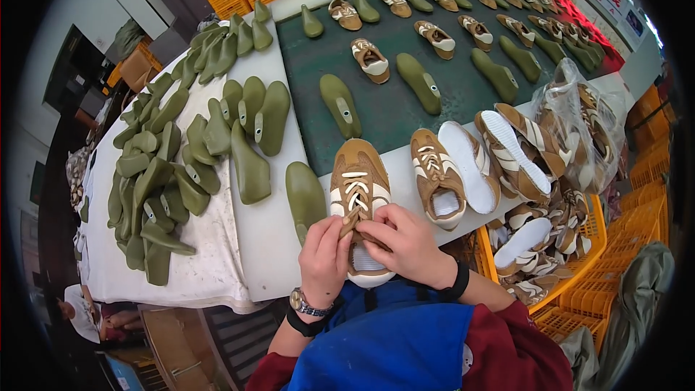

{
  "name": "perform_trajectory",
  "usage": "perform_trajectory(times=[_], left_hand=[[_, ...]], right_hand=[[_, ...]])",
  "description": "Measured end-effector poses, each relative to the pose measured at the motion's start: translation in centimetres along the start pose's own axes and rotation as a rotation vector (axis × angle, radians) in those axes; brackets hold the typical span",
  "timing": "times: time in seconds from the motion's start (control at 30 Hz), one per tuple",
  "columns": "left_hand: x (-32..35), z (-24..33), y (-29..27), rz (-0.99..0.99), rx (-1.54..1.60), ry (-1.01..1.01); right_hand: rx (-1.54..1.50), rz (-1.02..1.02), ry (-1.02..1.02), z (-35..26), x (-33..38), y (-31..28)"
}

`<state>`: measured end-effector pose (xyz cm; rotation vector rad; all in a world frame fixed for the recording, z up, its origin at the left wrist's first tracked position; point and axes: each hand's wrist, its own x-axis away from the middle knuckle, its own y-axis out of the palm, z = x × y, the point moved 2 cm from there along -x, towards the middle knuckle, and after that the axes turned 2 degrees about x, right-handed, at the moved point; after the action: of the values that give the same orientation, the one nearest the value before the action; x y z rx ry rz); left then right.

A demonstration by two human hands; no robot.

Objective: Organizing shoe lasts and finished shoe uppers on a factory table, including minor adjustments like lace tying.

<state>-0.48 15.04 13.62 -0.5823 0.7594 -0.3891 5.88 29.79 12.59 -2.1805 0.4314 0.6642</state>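
Note:
A brown sneaker (360,159) with cream stripes and cream laces lies toe-away at the white table edge in front of me. My left hand (323,261) pinches the sneaker's tongue area, just below the laces. From the other side, my right hand (414,245) grips the same part, its fingertips close to the left ones. Fingers partly cover the shoe's opening, where a pale insole shows. A green shoe last (305,199) lies just left of the sneaker. Another brown sneaker (438,182) stands to its right, beside a sneaker turned with its white sole (468,166) showing.
Green lasts (152,181) are heaped on a white cloth (210,246) at left. Rows of sneakers and lasts stand on a dark green belt (304,51) ahead. A plastic bag of shoes (583,119) sits at right, above an orange crate (597,228) full of sneakers.

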Motion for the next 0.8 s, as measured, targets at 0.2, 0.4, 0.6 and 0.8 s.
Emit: perform_trajectory(times=[0.2, 0.4, 0.6, 0.8], left_hand=[[0.2, 0.7, -0.5, 0.052, -0.012, 0.041], [0.5, 0.9, -0.9, 0.125, 0.044, 0.031], [0.5, 0.5, -0.4, 0.161, 0.071, 0.066], [0.0, -0.9, -0.4, 0.112, 0.35, -0.212]], right_hand=[[-0.14, -0.022, 0.141, -0.6, 0.2, 0.1], [-0.205, -0.031, 0.145, -1.0, 0.0, -0.3], [-0.339, -0.207, 0.114, -0.5, 0.3, 0.0], [-0.183, -0.129, 0.128, -0.5, 0.0, -0.7]])
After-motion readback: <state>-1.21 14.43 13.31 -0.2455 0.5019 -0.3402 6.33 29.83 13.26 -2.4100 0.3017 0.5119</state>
